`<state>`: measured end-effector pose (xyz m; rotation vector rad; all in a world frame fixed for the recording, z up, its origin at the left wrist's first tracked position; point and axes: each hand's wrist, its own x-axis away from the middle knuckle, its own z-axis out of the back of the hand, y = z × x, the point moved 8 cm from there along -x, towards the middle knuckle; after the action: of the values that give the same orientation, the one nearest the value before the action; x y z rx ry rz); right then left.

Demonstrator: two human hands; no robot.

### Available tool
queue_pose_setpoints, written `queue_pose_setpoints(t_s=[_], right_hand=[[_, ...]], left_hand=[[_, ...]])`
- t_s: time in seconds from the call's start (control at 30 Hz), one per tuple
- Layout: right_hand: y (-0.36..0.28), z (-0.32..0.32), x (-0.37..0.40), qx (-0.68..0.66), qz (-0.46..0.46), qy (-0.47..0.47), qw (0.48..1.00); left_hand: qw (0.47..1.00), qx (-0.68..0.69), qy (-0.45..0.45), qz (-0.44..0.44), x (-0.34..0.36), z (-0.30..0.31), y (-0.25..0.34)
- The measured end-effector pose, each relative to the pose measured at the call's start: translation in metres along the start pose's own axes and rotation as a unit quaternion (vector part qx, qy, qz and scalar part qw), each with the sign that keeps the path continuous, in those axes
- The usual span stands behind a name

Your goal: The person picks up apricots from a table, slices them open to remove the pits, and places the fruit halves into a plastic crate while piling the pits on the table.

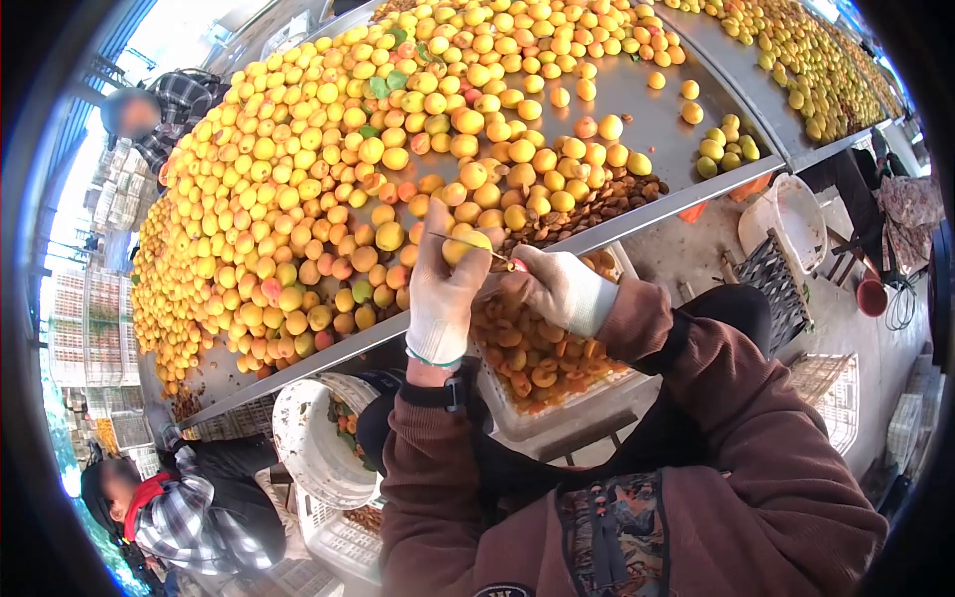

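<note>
One apricot (pixel 464 246), clamped in the left hand (pixel 438 294) above the desk (pixel 657 124) edge, met a knife (pixel 494 257) gripped tight in the right hand (pixel 559 289); the blade probably wanted keeping along the seam.

One head-worn fisheye view — forward and down, close over left hand (pixel 441 289) and right hand (pixel 559 287).

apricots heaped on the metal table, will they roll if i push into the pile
Likely to roll: the apricots are round and loosely heaped on a smooth metal table, with strays lying apart. Probably light: the left hand holds one apricot in gloved fingertips.
</note>
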<state>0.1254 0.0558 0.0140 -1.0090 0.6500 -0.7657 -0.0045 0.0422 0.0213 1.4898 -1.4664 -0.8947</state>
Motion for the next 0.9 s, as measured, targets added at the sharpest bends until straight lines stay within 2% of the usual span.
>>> queue_pose_setpoints(t_s=[0.03, 0.07, 0.13, 0.2, 0.23, 0.27, 0.3, 0.33, 0.4, 0.43, 0.57, 0.63, 0.77, 0.83, 0.87, 0.9], right_hand=[[0.002, 0.000, -0.001, -0.002, 0.000, -0.005, 1.000], [0.005, 0.000, -0.001, 0.005, 0.005, -0.017, 1.000], [0.006, -0.001, -0.001, 0.011, 0.010, -0.025, 1.000], [0.006, -0.006, 0.001, 0.018, 0.000, -0.044, 0.999], [0.005, -0.007, 0.002, 0.020, 0.001, -0.043, 0.999], [0.003, -0.004, 0.002, -0.007, 0.009, -0.011, 1.000], [0.002, 0.000, 0.002, -0.036, 0.018, 0.023, 0.999], [0.007, -0.003, 0.001, -0.035, 0.018, 0.025, 0.999], [0.006, -0.004, -0.002, -0.020, 0.061, 0.048, 0.997], [0.003, -0.002, -0.002, -0.019, 0.062, 0.048, 0.997], [0.006, -0.005, 0.000, -0.016, 0.021, 0.023, 0.999], [0.012, -0.007, 0.001, 0.001, 0.008, 0.014, 1.000], [0.014, -0.011, 0.003, -0.004, 0.009, 0.001, 1.000], [0.008, -0.010, 0.003, -0.019, 0.022, 0.008, 1.000], [0.007, -0.010, 0.002, -0.011, 0.000, -0.002, 1.000], [0.007, -0.009, 0.001, -0.003, -0.021, -0.012, 1.000]], left_hand=[[0.990, -0.128, 0.030, -0.041, -0.001, 0.008, 0.006], [0.990, -0.129, 0.033, -0.039, -0.001, 0.011, 0.007], [0.917, -0.379, 0.054, -0.109, -0.001, 0.010, 0.022], [0.932, -0.343, 0.037, -0.113, 0.003, 0.003, 0.022], [0.982, -0.161, 0.023, -0.095, 0.002, 0.001, 0.014], [0.997, 0.027, 0.007, -0.074, 0.002, -0.001, 0.009], [0.995, 0.082, -0.050, -0.010, 0.007, -0.008, 0.003], [0.995, 0.082, -0.053, -0.010, 0.006, -0.008, 0.000], [0.976, 0.205, -0.044, 0.063, 0.004, -0.007, -0.021], [0.986, 0.154, -0.051, 0.034, 0.002, -0.004, -0.017], [0.995, 0.096, -0.024, 0.031, -0.001, 0.002, -0.010], [0.995, -0.095, 0.042, 0.006, -0.006, 0.018, -0.008], [0.997, -0.073, 0.030, -0.018, 0.000, 0.012, -0.002], [0.991, 0.133, 0.012, 0.016, 0.004, 0.005, 0.005], [0.991, 0.132, 0.012, 0.014, 0.002, 0.005, 0.006], [0.999, 0.028, 0.026, -0.037, 0.000, 0.008, 0.013]])
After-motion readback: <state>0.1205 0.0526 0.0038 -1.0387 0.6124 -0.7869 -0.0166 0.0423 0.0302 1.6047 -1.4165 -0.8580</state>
